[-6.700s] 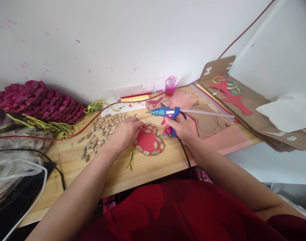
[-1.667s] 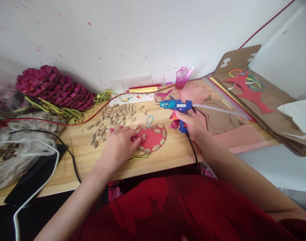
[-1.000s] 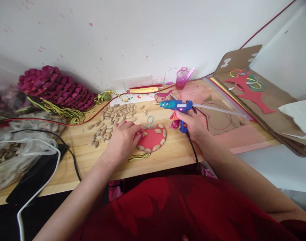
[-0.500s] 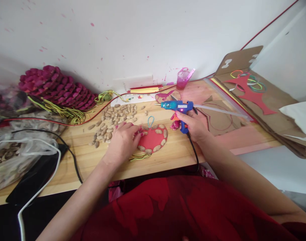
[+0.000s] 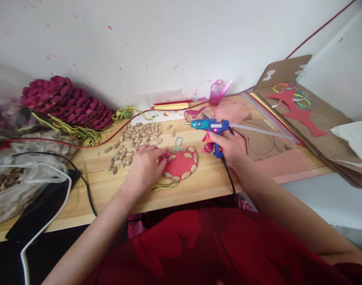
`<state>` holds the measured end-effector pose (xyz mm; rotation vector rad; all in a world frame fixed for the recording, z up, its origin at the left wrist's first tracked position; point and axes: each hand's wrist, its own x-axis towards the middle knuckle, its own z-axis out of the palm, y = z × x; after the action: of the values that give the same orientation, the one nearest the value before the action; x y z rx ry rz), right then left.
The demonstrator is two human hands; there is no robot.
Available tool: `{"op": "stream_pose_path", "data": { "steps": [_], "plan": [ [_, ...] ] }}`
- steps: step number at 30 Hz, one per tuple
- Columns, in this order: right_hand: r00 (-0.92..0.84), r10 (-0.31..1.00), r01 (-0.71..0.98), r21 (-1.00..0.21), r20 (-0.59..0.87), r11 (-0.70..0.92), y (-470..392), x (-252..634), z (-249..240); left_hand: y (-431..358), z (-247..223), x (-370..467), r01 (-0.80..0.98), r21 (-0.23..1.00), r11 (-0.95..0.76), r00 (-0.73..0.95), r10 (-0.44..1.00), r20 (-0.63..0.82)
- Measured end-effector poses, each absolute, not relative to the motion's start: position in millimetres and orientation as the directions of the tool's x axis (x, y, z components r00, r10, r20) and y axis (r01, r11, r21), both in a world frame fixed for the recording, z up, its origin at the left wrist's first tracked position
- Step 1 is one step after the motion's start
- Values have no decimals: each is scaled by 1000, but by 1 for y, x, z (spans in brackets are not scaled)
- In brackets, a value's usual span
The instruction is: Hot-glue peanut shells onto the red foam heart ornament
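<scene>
A red heart-like cutout point(image 5: 182, 165) lies on the wooden table with several peanut shells along its edge and a blue loop point(image 5: 178, 144) at its top. My left hand point(image 5: 147, 163) pinches a peanut shell point(image 5: 172, 157) at the cutout's upper left; part of the shell is hidden by the fingers. My right hand point(image 5: 228, 149) is wrapped round the handle of a blue glue gun point(image 5: 209, 125), its nozzle pointing left above the cutout and its small light lit. A clear glue stick point(image 5: 260, 132) sticks out of the gun's back.
Loose peanut shells point(image 5: 142, 134) lie behind my left hand. Stacked magenta pieces point(image 5: 68, 103) and plastic bags point(image 5: 44, 174) are at the left. A pink cup point(image 5: 217, 94) stands at the back, cardboard point(image 5: 259, 140) lies right, and a black cord point(image 5: 228, 178) hangs from the gun.
My left fingers have shifted slightly at the cutout's upper left, and more of the shell there shows. My right hand and the glue gun have hardly moved.
</scene>
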<state>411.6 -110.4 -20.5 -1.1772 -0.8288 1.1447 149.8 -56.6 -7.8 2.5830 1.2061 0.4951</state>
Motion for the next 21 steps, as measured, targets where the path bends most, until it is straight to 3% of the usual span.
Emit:
{"op": "stream_pose_path", "data": {
  "steps": [9, 21],
  "plan": [
    [259, 963, -256, -967, -74, -6, -110, 411, -21, -56, -7, 154, 699, 300, -649, 612, 760, 218],
    [264, 962, -253, -967, -70, 0, -109, 414, -24, -53, -10, 147, 680, 310, -664, 595, 747, 297]
  ]
}}
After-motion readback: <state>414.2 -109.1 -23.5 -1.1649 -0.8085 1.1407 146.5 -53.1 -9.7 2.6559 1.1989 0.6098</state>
